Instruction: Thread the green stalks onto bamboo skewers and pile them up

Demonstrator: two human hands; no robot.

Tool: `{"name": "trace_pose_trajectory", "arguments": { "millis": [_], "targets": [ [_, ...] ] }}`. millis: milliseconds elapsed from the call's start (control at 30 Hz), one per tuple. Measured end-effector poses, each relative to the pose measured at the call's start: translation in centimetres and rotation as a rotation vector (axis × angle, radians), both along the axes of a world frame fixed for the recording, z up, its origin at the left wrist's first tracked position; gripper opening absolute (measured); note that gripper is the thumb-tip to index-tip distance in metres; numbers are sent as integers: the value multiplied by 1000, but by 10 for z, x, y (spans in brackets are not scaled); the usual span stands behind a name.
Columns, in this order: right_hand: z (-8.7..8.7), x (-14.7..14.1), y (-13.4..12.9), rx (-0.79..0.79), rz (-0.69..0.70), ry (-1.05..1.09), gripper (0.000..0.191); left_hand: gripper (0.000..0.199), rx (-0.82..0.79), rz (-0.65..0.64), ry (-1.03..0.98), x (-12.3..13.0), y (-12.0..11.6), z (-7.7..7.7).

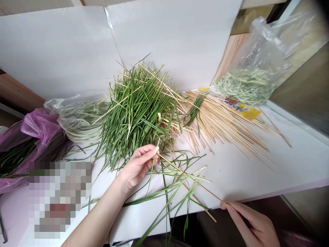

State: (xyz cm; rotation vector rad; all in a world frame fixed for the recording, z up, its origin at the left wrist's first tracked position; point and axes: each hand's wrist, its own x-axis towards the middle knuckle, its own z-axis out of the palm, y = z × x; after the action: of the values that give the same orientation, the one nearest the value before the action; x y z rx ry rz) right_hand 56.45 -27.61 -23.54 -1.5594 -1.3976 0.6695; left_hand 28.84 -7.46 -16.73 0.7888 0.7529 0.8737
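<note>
My left hand [140, 164] is closed in a pinch beside the green pile. A pale garlic chive stalk [158, 142] pokes up between its thumb and fingers. From that pinch a thin bamboo skewer [203, 187] slants down to the right, its upper tip hidden at my fingertips. At the skewer's lower end, my right hand [253, 219] grips it between thumb and forefinger. Long loose chive leaves [164, 189] trail under the skewer and over the table's front edge. Behind my left hand rises a large heap of garlic chives [136, 106] with skewers lying across it.
Many bamboo skewers [223, 118] fan out to the right on the white table [290, 157]. A clear bag of pale green shreds [246, 84] stands back right. At left lie a clear bag [79, 118] and a purple bag [41, 127] of greens. White boards [167, 41] back the table.
</note>
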Motion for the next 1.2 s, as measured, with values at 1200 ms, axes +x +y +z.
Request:
{"name": "trace_pose_trajectory", "arguments": {
  "millis": [1200],
  "targets": [
    [-3,-1,1,40,-21,-33,20,18,146,34,209,17,-12,0]
  ]
}}
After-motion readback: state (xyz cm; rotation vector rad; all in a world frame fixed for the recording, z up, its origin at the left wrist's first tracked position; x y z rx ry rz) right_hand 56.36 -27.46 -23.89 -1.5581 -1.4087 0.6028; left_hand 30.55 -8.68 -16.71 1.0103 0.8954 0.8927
